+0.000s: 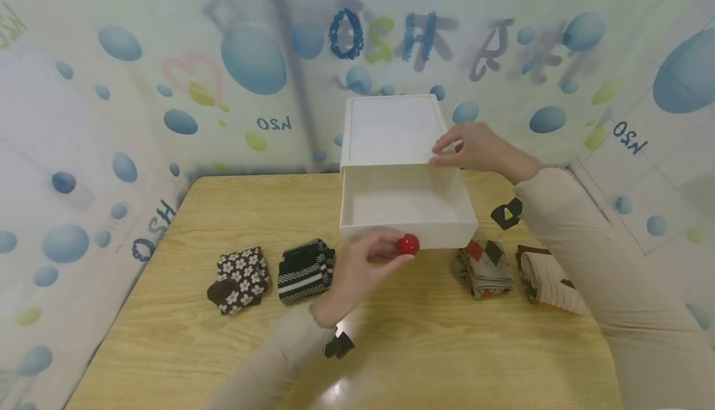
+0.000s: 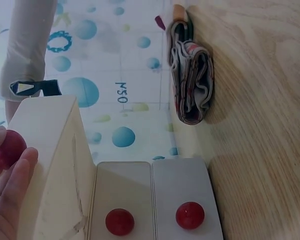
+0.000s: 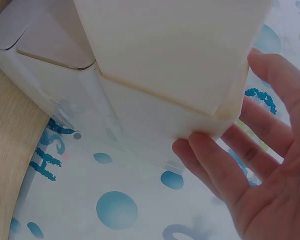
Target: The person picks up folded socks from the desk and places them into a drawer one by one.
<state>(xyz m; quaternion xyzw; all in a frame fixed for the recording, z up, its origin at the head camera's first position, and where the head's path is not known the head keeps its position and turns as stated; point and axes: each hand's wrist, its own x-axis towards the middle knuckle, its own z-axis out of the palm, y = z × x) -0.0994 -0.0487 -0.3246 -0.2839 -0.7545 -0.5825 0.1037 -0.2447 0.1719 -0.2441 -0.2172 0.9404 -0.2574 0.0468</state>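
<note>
- Nearest the person, the left hand (image 1: 365, 261) pinched the red knob (image 1: 408, 244) on the front of the white drawer (image 1: 408, 211), with thumb and fingers curled round it.
- The drawer stood pulled out toward the person, so this looked like the opening step. It seemed almost done.
- The drawer looked empty inside. Only its white floor and walls showed.
- 4 folded pairs of socks lay on the wooden table (image 1: 391, 348), in a row beside the drawer front: flowered socks (image 1: 239, 278), striped socks (image 1: 306, 270), diamond socks (image 1: 485, 267) and ribbed socks (image 1: 550, 280). None of them sat in the drawer.
- A next move would likely need the left hand to let go of the knob and reach for a pair close by.
- Farther back, the right hand (image 1: 475, 147) rested on the top corner of the white box (image 1: 388, 128), with its fingers fairly straight, holding the box steady.
- The left wrist view showed 2 more red knobs (image 2: 120, 221) on smaller drawers.
</note>
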